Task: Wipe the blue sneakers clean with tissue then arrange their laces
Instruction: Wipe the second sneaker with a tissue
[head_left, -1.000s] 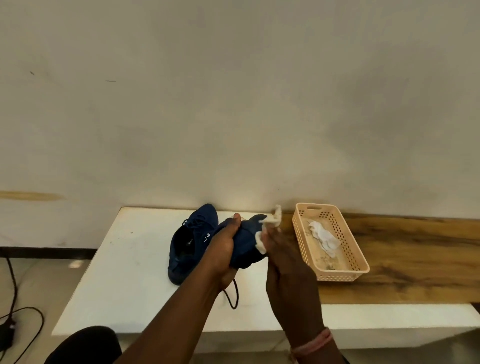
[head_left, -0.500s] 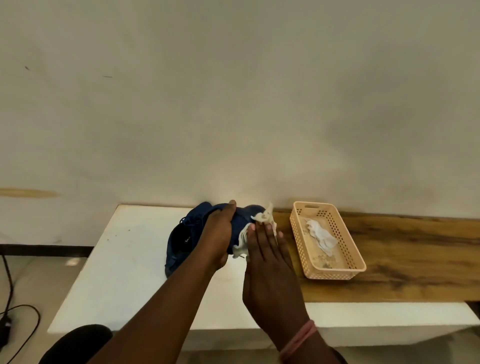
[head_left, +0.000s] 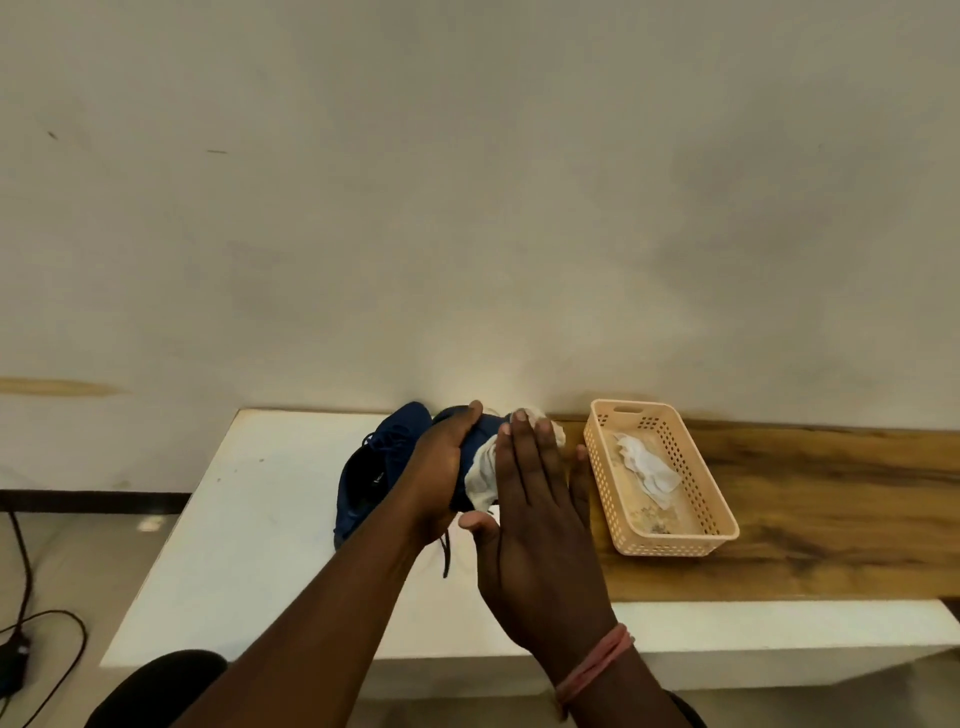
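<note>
Left hand (head_left: 439, 470) is curling round a blue sneaker (head_left: 475, 441) w/ fingers wrapped over its top, gripping it just above the table (head_left: 249, 519) at frame centre; most of that shoe is hidden behind both hands. Right hand (head_left: 540, 525) is lying flat w/ fingers straight and slightly spread, pressing a crumpled white tissue (head_left: 483, 475) against the held sneaker; tissue is bunching out at the hand's left edge and peeking past the fingertips. A second blue sneaker (head_left: 371, 467) is resting on the table to the left of the held one, touching or overlapping it, dark opening facing up, laces (head_left: 387, 439) showing on its upper. A thin dark lace end (head_left: 445, 558) is dangling below the left hand. Right of the hands, a peach plastic basket (head_left: 675, 543), rectangular w/ perforated walls, is sitting on the brown wood-grain strip (head_left: 831, 519) of the table, holding a used white tissue (head_left: 647, 467) and some specks. Table's left part is smooth matte white. A pinkish thread band (head_left: 597, 662) is circling the right wrist. Black cables (head_left: 31, 618) are lying on the floor at lower left.
</note>
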